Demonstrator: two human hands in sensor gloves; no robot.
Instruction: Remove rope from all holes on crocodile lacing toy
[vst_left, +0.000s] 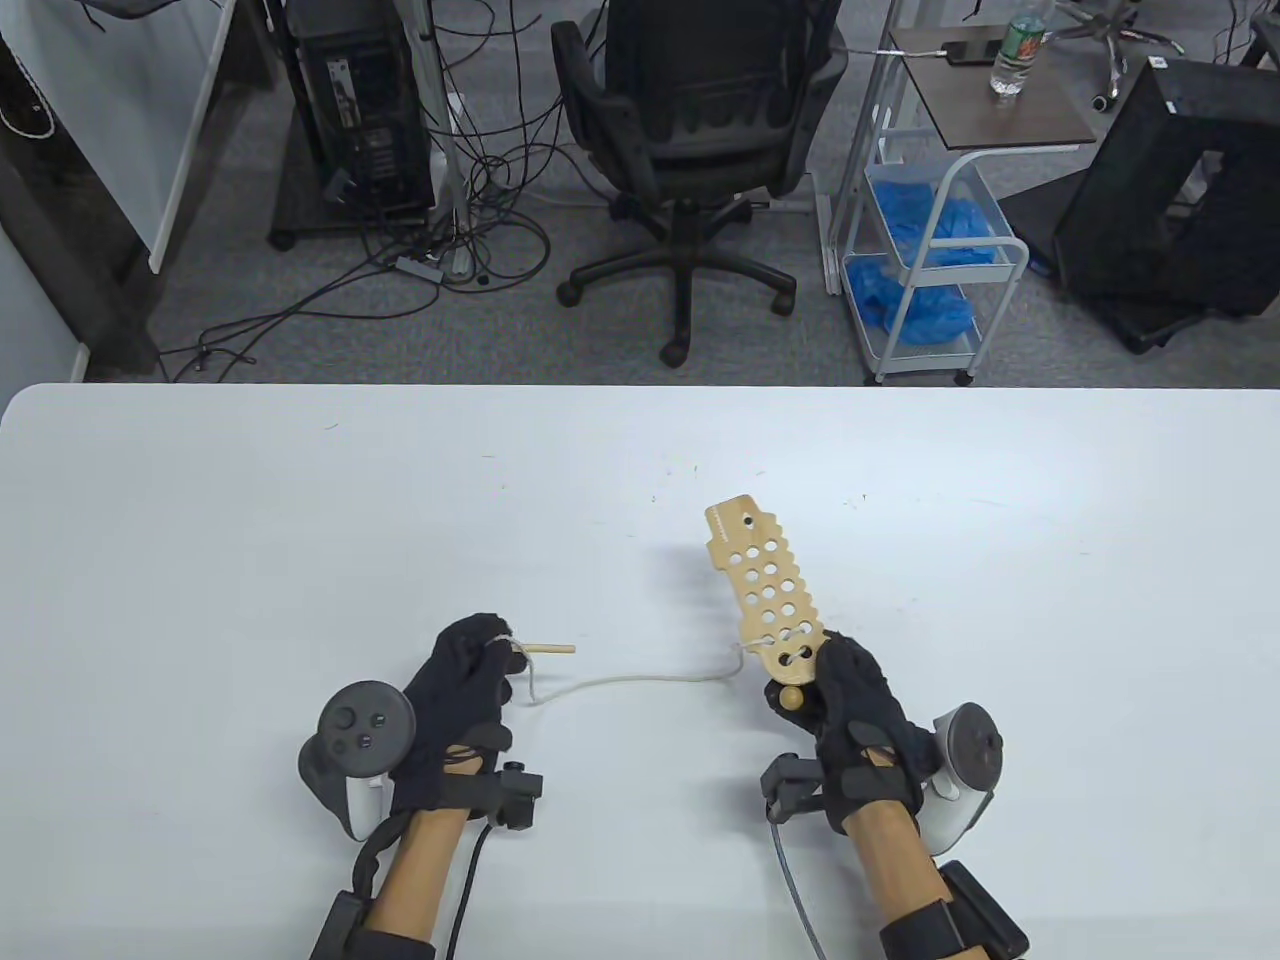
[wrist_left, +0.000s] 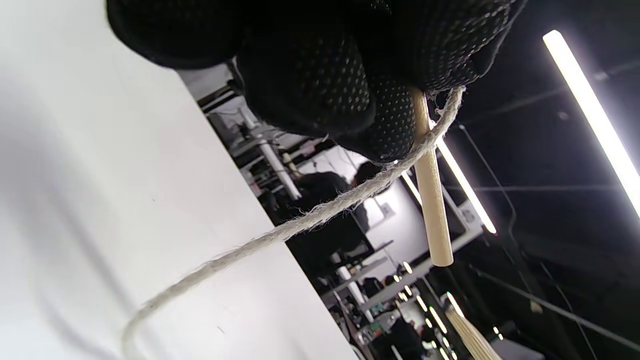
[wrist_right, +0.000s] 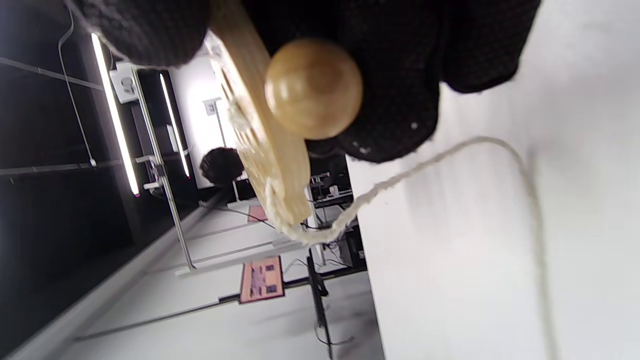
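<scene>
White table lies wide and bare around both hands. Right hand grips the tan, hole-dotted crocodile by its knobbed end, raised mid-table. Left hand pinches the rope and its peg; rope sags between, threaded near the grip.

Crocodile lacing toy: flat pale wood, smooth matt faces, cleanly drilled holes. Its round wooden bead carries a light sheen, a soft highlight showing on the curve.

Rope: off-white twisted cord, matt, with loose fibres standing off the strands in the left wrist view.

Wooden dowel tip: unfinished light wood, smooth and dull.

Left hand and right hand: black knitted cloth gloves, matt, with a fine dotted grip texture on the fingers.

Table: white, smooth, with a faint low sheen.

Trackers: grey plastic, matt.
</scene>
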